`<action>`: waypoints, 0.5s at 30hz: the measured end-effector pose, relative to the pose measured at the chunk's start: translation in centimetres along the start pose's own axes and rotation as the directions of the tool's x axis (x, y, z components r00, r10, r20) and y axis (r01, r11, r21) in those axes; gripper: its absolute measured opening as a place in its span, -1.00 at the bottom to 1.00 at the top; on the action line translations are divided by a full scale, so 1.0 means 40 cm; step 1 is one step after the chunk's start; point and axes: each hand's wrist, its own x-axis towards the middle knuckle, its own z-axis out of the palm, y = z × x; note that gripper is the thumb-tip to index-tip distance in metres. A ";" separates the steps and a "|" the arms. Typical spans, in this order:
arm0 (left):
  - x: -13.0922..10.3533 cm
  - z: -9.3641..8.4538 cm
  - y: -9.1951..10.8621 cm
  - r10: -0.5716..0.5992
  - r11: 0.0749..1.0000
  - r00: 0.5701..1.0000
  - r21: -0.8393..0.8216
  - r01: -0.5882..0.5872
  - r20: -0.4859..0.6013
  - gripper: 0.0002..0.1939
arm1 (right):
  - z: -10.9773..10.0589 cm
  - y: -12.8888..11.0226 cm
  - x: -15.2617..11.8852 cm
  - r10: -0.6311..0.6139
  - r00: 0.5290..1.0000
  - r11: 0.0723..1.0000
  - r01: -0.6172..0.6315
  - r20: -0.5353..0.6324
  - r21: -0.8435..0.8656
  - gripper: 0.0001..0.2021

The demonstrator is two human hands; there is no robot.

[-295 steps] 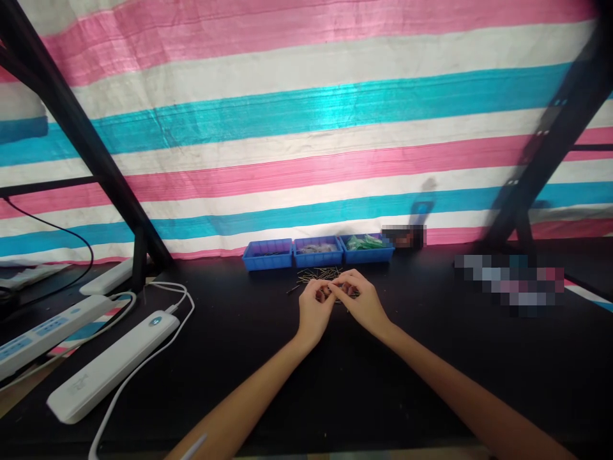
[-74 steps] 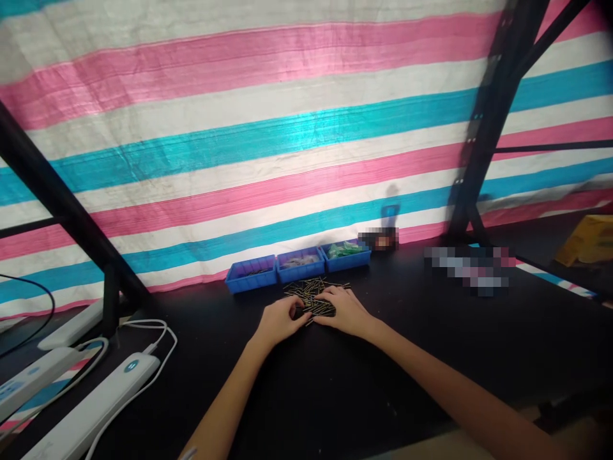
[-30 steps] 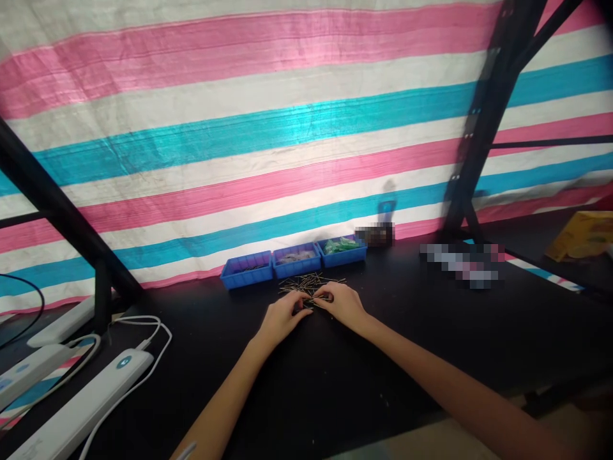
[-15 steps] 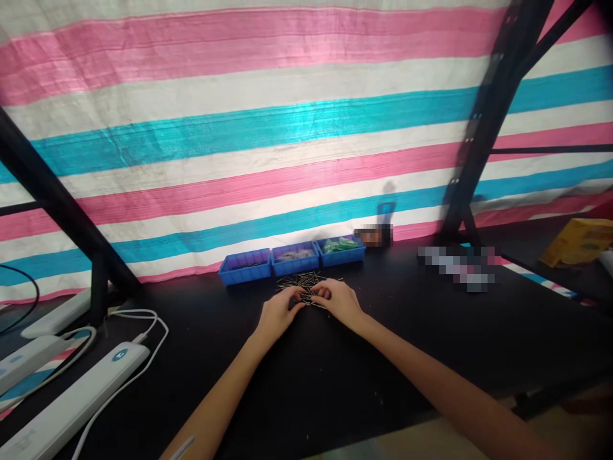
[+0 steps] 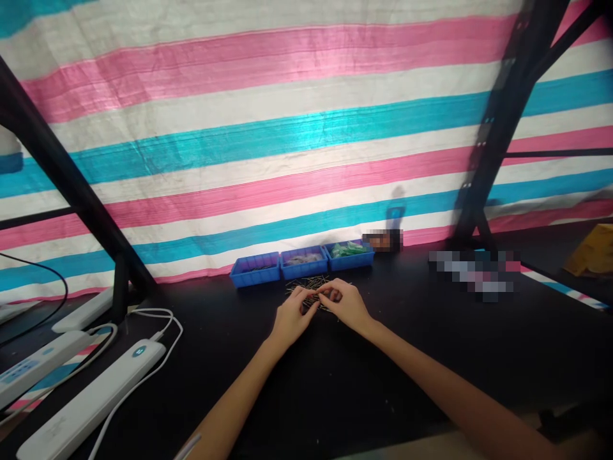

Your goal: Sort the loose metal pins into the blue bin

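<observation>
A loose pile of thin, brass-coloured sticks (image 5: 306, 283) lies on the black table, too small in view to tell their exact kind. Over its near side, my left hand (image 5: 293, 316) has its fingers bent and its thumb and index drawn toward each other. My right hand (image 5: 348, 305) meets it from the right, thumb and index pinched together and the other fingers curled. Both hands' fingertips come together above the pile. Whatever small thing lies between them is hidden.
Behind the pile stand three blue bins: one with dark small pieces (image 5: 255, 273), one with pale pieces (image 5: 303, 264), one with green packets (image 5: 348, 255). White power strips (image 5: 90, 399) and cables lie left. Black frame posts (image 5: 498, 128) flank a striped sheet (image 5: 287, 134).
My left hand has moved closer to my right hand, and their fingertips now come together. The view has turned slightly left, so the bins and table appear farther right.
</observation>
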 end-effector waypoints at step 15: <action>0.007 0.015 0.002 -0.049 0.977 0.989 -0.214 0.018 -0.137 -0.77 | 0.004 -0.015 0.000 0.080 0.997 0.963 -0.081 0.016 0.258 -0.76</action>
